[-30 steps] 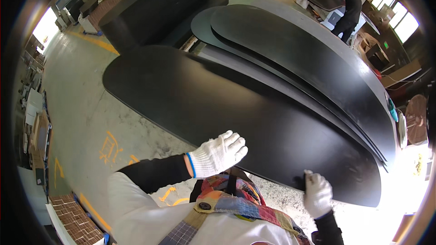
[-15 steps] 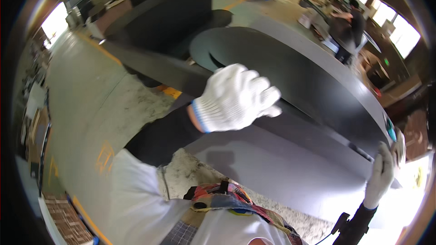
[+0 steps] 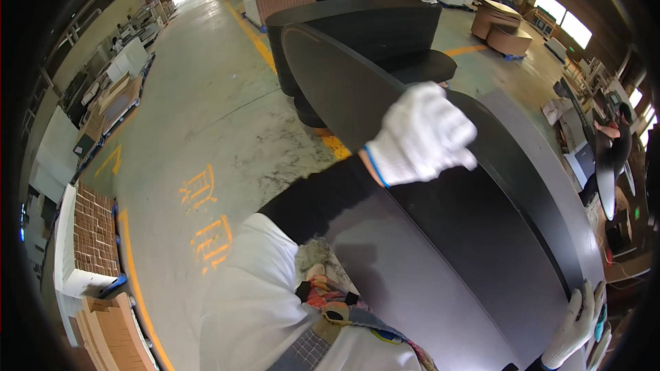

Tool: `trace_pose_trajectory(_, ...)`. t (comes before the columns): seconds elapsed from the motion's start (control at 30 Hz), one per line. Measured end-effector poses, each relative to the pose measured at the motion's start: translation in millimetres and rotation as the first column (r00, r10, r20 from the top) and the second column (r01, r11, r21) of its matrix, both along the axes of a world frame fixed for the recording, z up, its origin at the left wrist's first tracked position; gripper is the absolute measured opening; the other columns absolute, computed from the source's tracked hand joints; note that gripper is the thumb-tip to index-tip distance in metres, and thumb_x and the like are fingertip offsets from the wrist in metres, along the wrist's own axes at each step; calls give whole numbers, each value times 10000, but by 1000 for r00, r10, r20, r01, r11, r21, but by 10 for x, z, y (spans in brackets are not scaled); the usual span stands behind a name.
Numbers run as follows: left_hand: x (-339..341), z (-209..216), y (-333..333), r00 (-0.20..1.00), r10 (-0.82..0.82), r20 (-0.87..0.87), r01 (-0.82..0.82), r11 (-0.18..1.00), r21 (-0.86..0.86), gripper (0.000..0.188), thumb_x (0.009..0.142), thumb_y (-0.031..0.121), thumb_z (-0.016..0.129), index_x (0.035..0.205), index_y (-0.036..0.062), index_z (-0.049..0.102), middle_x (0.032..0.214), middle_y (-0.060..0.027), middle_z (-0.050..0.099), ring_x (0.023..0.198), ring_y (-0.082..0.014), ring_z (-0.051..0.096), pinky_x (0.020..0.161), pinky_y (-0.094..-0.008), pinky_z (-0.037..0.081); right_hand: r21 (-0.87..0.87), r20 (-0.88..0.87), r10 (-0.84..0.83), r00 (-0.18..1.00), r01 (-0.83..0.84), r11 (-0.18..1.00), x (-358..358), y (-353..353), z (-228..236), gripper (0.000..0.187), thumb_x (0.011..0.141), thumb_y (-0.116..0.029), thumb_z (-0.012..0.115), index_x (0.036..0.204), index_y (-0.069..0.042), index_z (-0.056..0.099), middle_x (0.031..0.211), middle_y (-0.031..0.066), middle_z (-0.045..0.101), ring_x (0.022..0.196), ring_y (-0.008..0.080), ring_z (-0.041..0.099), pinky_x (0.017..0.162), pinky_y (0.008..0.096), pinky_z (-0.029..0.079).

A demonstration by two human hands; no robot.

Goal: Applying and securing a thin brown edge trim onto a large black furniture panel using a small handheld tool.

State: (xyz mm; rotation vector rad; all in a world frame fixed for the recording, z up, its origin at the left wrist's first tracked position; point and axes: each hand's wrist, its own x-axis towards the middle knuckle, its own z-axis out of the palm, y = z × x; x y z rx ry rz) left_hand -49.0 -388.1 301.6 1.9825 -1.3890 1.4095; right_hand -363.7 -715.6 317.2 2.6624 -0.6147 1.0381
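Observation:
My left hand (image 3: 426, 134), in a white knitted glove with a blue cuff edge, is closed at the upper edge of a long dark panel (image 3: 344, 72). The panel has a rounded far end and stands tilted on its edge; the fingertips' hold is partly hidden. At the lower right, my gloved right hand (image 3: 572, 326) lies against the near end of the dark boards, its fingers stretched out and apart. A small teal thing (image 3: 601, 321) shows beside it, too little of it to name. A flat grey-black sheet (image 3: 419, 282) lies below the panel.
Behind the panel stands a stack of black curved boards (image 3: 357, 10). Brown curved pieces (image 3: 502, 27) sit on a pallet farther back. At right another person (image 3: 615, 144) handles a dark board. Brick-patterned panels (image 3: 96, 230) and cardboard (image 3: 117, 333) line the left side.
The view has turned left. The dark panel has swung to a steeper tilt, with my left hand moving along with its edge. My right hand's fingers have spread.

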Motion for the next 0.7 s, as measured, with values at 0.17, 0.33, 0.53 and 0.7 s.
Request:
trace_pose_trajectory(0.17, 853, -179, 1297, 914, 400, -69, -405, 910, -90, 434, 793, 302, 691, 1162, 99, 585, 1167, -66, 594, 1143, -282, 537, 996, -430, 393, -145, 109, -89, 990, 105, 984, 161, -12, -156, 264, 986, -162, 574, 1198, -37, 671, 1332, 173, 595, 1178, 304, 595, 987, 354, 458)
trace_pose_trajectory(0.33, 1948, -446, 2388, 843, 467, -267, -522, 830, -196, 529, 877, 403, 662, 1303, 110, 548, 1332, -105, 564, 1240, -303, 515, 1057, -418, 393, -108, 72, -401, 913, 407, 907, 215, 97, -212, 339, 1038, -254, 467, 1257, -61, 639, 1372, 174, 562, 1244, 319, 550, 1021, 346, 443)
trace_pose_trajectory(0.53, 2847, -776, 2681, 672, -131, -729, -182, 925, -334, 642, 868, 295, 692, 1421, 68, 458, 1417, -155, 508, 1324, -280, 473, 1115, -369, 347, -451, 309, -277, 910, 397, 800, -213, -158, -580, 405, 1061, -239, 373, 1401, -67, 508, 1450, 144, 500, 1339, 292, 472, 1103, 334, 387)
trace_pose_trajectory(0.7, 3623, -960, 3573, 637, -124, -761, -129, 956, -264, 353, 914, 161, 617, 1222, -9, 588, 1167, -108, 614, 1093, -216, 560, 997, -344, 417, 76, 477, -511, 715, 546, 834, -115, 239, -1350, 475, 997, -141, 419, 1466, -72, 433, 1463, 95, 493, 1013, 196, 642, 875, 281, 526)
